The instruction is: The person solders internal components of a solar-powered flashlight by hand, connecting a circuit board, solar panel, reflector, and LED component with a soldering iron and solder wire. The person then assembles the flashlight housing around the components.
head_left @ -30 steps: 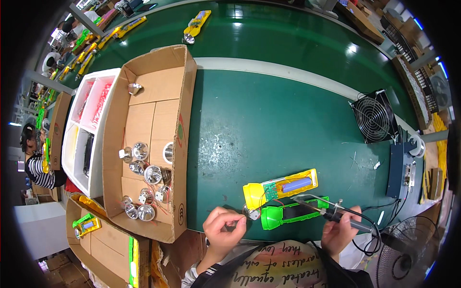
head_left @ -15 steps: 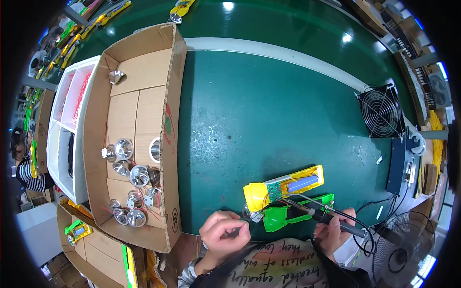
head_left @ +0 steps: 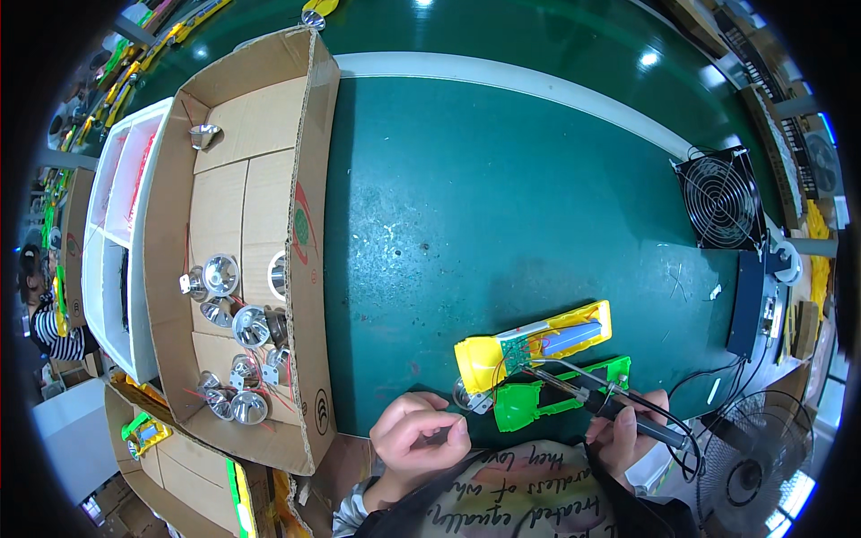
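An open yellow flashlight body (head_left: 538, 345) lies on the green table near its front edge, showing a small circuit board and a blue battery inside. A green cover piece (head_left: 556, 394) lies just in front of it. My right hand (head_left: 623, 439) holds a soldering iron (head_left: 596, 399), its tip pointing at the circuit board. My left hand (head_left: 417, 435) is curled with pinched fingers beside a small silver reflector (head_left: 468, 397) at the flashlight's head; what it pinches is too thin to make out.
A long cardboard box (head_left: 238, 251) at the left holds several silver reflectors with wires. White trays (head_left: 112, 242) stand beyond it. A black fan (head_left: 722, 197) and a dark power unit (head_left: 749, 300) sit at the right. A standing fan (head_left: 758, 471) is at lower right.
The view has shifted slightly, so the box and the fan sit differently in the picture. My left hand has curled in nearer the flashlight's head. The soldering iron stays over the board.
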A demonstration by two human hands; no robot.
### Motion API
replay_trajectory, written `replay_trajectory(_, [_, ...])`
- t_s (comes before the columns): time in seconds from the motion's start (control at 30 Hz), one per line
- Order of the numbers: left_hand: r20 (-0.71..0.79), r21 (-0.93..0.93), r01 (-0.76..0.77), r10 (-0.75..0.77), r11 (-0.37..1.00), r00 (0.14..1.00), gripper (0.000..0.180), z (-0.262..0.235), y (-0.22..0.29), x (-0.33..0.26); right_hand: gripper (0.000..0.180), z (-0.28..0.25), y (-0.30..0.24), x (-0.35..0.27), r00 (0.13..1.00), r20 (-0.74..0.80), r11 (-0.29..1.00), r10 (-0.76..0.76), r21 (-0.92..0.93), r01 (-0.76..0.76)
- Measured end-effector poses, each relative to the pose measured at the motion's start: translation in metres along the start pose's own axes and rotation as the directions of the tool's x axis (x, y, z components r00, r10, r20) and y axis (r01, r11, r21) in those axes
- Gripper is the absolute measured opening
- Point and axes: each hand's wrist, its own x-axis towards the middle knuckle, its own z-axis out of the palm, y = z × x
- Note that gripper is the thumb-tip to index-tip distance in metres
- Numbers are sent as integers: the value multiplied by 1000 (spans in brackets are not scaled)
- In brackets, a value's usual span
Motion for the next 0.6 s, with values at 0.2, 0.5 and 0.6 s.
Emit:
replay_trajectory(0.2, [6, 1, -11, 11, 1000, 1000, 10, 0, 0, 1, 31, 0, 0, -1, 1000, 6, 1000, 7, -10, -7])
replay_trajectory(0.5, [9, 7, -4, 4, 1000, 1000, 10, -1, 0, 0, 31, -7, -2, -2, 993, 82, 995, 84, 42, -88])
replay_trajectory(0.6, [8, 9, -10, 10, 1000, 1000, 10, -1, -1, 0, 31, -1, -1, -1, 1000, 11, 1000, 12, -12, -12])
